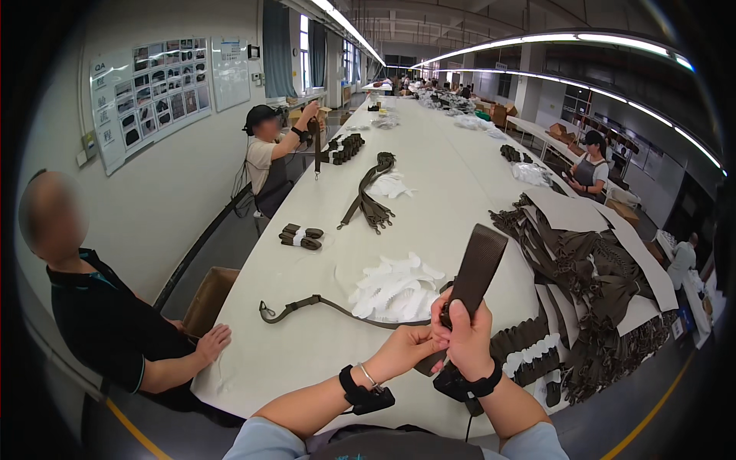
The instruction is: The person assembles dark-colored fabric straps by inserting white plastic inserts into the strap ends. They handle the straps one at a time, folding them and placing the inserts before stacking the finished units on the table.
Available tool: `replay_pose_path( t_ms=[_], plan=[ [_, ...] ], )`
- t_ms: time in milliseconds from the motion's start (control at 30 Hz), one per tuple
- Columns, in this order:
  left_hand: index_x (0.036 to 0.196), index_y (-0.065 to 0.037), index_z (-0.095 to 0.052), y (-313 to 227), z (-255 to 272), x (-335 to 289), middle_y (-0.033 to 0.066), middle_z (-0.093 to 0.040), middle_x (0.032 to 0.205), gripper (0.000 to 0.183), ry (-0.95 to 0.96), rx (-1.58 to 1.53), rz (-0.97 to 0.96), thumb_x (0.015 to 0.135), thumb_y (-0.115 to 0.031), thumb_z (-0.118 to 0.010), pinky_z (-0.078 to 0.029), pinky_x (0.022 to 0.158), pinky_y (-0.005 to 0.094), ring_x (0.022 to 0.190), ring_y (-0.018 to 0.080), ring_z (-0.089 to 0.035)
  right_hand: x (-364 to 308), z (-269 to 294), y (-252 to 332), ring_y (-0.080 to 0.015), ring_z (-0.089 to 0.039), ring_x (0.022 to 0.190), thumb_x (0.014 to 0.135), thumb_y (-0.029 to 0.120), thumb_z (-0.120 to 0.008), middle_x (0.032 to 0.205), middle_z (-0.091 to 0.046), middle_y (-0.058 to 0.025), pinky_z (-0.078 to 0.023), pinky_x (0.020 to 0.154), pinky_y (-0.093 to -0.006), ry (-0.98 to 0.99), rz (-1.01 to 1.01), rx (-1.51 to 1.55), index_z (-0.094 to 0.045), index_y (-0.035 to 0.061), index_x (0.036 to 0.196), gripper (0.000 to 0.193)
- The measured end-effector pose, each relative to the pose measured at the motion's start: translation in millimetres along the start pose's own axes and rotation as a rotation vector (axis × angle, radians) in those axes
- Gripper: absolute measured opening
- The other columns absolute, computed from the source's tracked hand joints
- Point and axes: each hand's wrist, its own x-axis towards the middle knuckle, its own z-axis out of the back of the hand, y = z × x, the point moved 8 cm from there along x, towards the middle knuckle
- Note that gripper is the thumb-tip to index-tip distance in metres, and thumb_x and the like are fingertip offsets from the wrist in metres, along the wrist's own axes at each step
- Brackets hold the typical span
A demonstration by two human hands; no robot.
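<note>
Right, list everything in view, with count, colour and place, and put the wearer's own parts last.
Held strap: one, dark brown, front centre
Hooked strap end: one, dark brown, left, possibly the same strap
Strips: uncountable, white, piled mid-table
Loose strap bunch: one, brown, farther up
Banded bundles: several, brown, table left and right
Strap heap: one, brown, table right
Sheets: several, pale grey, on the heap
Main table: one, cream, centre
Nearest box: one, brown, left
Boards: two, white, left wall
Lights: several, white, ceiling
Other people: several, mixed clothing, around tables
Wristbands: two, black, wrists
Sleeves: two, light blue, lower edge
Left hand: one, bare, at the strap
Right hand: one, bare, gripping the strap
</note>
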Motion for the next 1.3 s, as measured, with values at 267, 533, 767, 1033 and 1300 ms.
replay_pose_path(
  t_ms=[267, 533, 767, 1033, 1300],
  plan=[
    [0.112, 0.003, -0.061, -48, 21, -3, 0.0133, -0.067, 0.090, 0.047, 0.318, -0.349, 0.053, 0.103, -0.041, -0.048, -0.054, 0.069, 0.0291, 0.077, 0.0186, -0.067, 9, -51, 64, -0.0199, -0.061, 0.064, 0.073, 0.017, -0.073, 0.077, -0.050, -0.0058, -0.051, 0.050, -0.0301, 0.685, 0.872, -1.315, -0.058, 0.0033, 0.101, 0.034],
    [0.114, 0.003, -0.056, -63, 31, -21, 0.0132, -0.067, 0.093, 0.041, 0.446, -0.142, 0.160, 0.098, -0.034, -0.058, -0.055, 0.066, 0.0296, 0.073, 0.0198, -0.067, 22, -36, 56, -0.0232, -0.060, 0.064, 0.071, 0.037, -0.076, 0.077, -0.051, -0.0066, -0.050, 0.053, -0.0332, 0.866, 0.862, -1.492, -0.057, 0.0046, 0.097, 0.045],
    [0.109, -0.001, -0.051, -36, 31, -38, 0.0095, -0.067, 0.093, 0.023, 0.433, -0.263, 0.241, 0.099, -0.021, -0.057, -0.054, 0.062, 0.0271, 0.066, 0.0156, -0.066, 8, -48, 35, -0.0199, -0.056, 0.061, 0.074, 0.013, -0.060, 0.075, -0.050, -0.0052, -0.048, 0.048, -0.0296, 0.933, 0.991, -1.618, -0.056, 0.0052, 0.092, 0.019],
    [0.106, 0.000, -0.049, 19, 6, -53, 0.0128, -0.066, 0.091, 0.022, 0.527, -0.383, 0.249, 0.097, -0.019, -0.055, -0.056, 0.066, 0.0298, 0.072, 0.0193, -0.067, -30, -52, 1, -0.0177, -0.054, 0.061, 0.070, 0.014, -0.064, 0.069, -0.047, -0.0033, -0.046, 0.044, -0.0291, 1.138, 0.891, -1.637, -0.060, 0.0060, 0.088, 0.020],
    [0.096, -0.005, -0.049, 50, 6, -61, 0.0023, -0.053, 0.067, 0.033, 0.284, -0.329, 0.418, 0.105, -0.036, -0.045, -0.042, 0.045, 0.0248, 0.049, 0.0097, -0.048, -34, -49, -28, -0.0202, -0.057, 0.067, 0.075, 0.016, -0.061, 0.074, -0.050, -0.0042, -0.048, 0.051, -0.0307, 1.208, 0.722, -1.552, -0.059, 0.0080, 0.092, 0.019]
  ],
)
